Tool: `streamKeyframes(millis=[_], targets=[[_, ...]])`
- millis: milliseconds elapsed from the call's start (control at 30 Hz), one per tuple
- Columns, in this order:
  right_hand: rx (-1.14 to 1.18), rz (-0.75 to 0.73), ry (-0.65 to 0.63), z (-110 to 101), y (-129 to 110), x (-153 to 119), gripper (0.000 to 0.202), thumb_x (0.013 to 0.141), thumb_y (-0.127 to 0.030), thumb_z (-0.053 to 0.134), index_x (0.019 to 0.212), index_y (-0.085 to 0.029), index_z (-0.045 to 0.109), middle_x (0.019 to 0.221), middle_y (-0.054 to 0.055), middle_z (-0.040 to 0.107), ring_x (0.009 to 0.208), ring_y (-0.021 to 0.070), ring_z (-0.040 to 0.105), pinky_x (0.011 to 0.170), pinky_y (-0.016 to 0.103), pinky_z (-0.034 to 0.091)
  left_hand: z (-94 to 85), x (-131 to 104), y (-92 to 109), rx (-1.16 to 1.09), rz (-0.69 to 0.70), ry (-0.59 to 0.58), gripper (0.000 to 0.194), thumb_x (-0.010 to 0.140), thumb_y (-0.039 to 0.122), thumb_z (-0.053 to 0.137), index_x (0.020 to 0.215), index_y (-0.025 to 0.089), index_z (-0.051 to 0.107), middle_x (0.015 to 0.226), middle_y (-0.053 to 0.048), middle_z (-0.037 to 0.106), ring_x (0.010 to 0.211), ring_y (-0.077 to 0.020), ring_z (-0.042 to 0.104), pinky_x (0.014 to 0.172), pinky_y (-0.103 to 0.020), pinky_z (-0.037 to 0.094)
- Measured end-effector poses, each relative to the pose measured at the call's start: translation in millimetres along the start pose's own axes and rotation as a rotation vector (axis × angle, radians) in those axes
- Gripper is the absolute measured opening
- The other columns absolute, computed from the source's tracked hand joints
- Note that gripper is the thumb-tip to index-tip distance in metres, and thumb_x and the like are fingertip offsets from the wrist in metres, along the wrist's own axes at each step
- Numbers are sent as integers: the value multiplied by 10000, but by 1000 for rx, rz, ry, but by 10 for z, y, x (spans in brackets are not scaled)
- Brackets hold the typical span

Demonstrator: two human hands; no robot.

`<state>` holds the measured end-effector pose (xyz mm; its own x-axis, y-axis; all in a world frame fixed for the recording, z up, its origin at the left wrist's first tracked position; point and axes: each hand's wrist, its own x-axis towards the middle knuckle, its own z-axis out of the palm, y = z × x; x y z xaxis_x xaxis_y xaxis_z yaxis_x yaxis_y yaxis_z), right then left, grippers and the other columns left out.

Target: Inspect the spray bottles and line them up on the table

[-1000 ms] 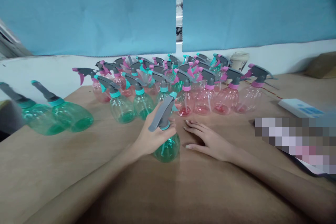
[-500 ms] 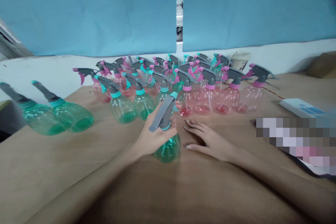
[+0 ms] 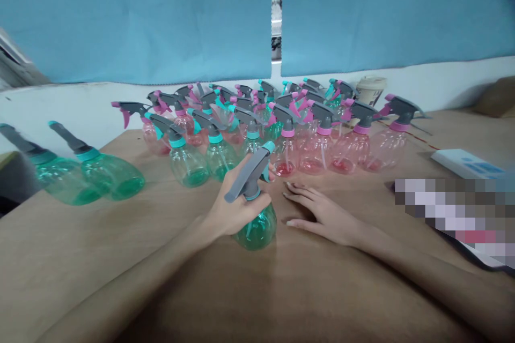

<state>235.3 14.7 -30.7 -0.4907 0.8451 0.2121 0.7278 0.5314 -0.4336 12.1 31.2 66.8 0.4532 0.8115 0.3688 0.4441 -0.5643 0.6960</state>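
Observation:
My left hand (image 3: 237, 206) is wrapped around the neck of a green spray bottle (image 3: 257, 228), its thumb in front and fingers behind by the trigger. This bottle has a grey head with a turquoise nozzle and collar, and its head slants up to the right. My right hand (image 3: 319, 211) lies palm down on the table (image 3: 322, 289) just right of that bottle, fingers stretched out, touching no bottle. Beyond the hands stand green spray bottles (image 3: 188, 163) with turquoise collars and pink spray bottles (image 3: 317, 153) with pink collars, with a little coloured liquid showing at the bottom.
Two more green bottles (image 3: 112, 174) stand at the left, near the table's edge. A paper cup (image 3: 370, 91) is behind the rows. On the right are a white box (image 3: 466, 165) and a pixelated flat item (image 3: 458, 220). A blue sheet (image 3: 161, 21) covers the wall.
The spray bottle's head has tipped very slightly within my left hand's grip, and the view has shifted a little. My right hand stays flat in the same place.

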Motion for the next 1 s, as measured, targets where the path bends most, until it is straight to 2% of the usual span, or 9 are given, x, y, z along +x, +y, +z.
streamKeyframes(millis=[100, 200, 333, 400, 533, 700, 833, 1000], targets=[[-2, -7, 2, 1, 1, -1, 709, 847, -625, 461, 1375, -153, 452, 1457, 127, 409, 1377, 275, 313, 1121, 486, 282, 1, -4, 7, -27, 21, -5, 186, 737, 214, 488, 922, 232, 481, 869, -12, 597, 765, -182, 602, 727, -305, 486], [3, -8, 8, 5, 6, -3, 707, 846, -627, 461, 1377, -162, 451, 1459, 124, 405, 1373, 277, 320, 1116, 493, 290, 1, -4, 6, -18, -16, -10, 222, 731, 223, 491, 953, 231, 493, 864, -13, 608, 760, -188, 614, 715, -305, 496], [1, 1, -3, 8, 13, -1, 724, 844, -636, 454, 1379, -149, 445, 1464, 129, 394, 1379, 271, 310, 1120, 490, 281, 10, 12, -9, -69, -33, -17, 437, 735, 228, 501, 1169, 222, 456, 974, -34, 632, 864, -201, 633, 785, -313, 508], [0, 1, -5, 9, 16, 2, 725, 843, -637, 454, 1377, -147, 448, 1466, 130, 391, 1380, 270, 308, 1121, 490, 279, 19, 17, -13, -76, -26, -17, 477, 745, 218, 499, 1219, 228, 449, 1047, -42, 632, 891, -201, 634, 822, -321, 507], [-3, -5, 4, 14, 17, 4, 724, 843, -633, 461, 1383, -152, 441, 1463, 127, 398, 1379, 266, 309, 1123, 480, 280, 35, 10, 2, -52, -15, 11, 492, 743, 220, 504, 1234, 238, 472, 1102, -50, 642, 848, -207, 641, 816, -346, 519], [-4, -5, 8, 13, 11, 0, 709, 845, -632, 459, 1380, -167, 444, 1465, 120, 396, 1378, 263, 311, 1121, 488, 280, 50, 1, -4, -50, -2, 27, 492, 737, 203, 515, 1227, 251, 504, 1078, -48, 659, 926, -227, 632, 825, -351, 516], [-15, -2, -7, 14, 22, -4, 729, 845, -635, 454, 1379, -140, 445, 1472, 131, 382, 1382, 264, 303, 1131, 474, 264, 63, 2, -61, -95, 18, 14, 555, 750, 160, 523, 1289, 277, 460, 1211, -35, 613, 860, -185, 638, 795, -330, 524], [-8, -11, 1, 27, 43, -7, 714, 843, -627, 467, 1377, -153, 452, 1470, 130, 386, 1378, 273, 310, 1123, 484, 277, 71, 7, -70, -180, 20, 10, 587, 737, 115, 529, 1296, 278, 456, 1296, -34, 568, 886, -174, 647, 822, -323, 527]])
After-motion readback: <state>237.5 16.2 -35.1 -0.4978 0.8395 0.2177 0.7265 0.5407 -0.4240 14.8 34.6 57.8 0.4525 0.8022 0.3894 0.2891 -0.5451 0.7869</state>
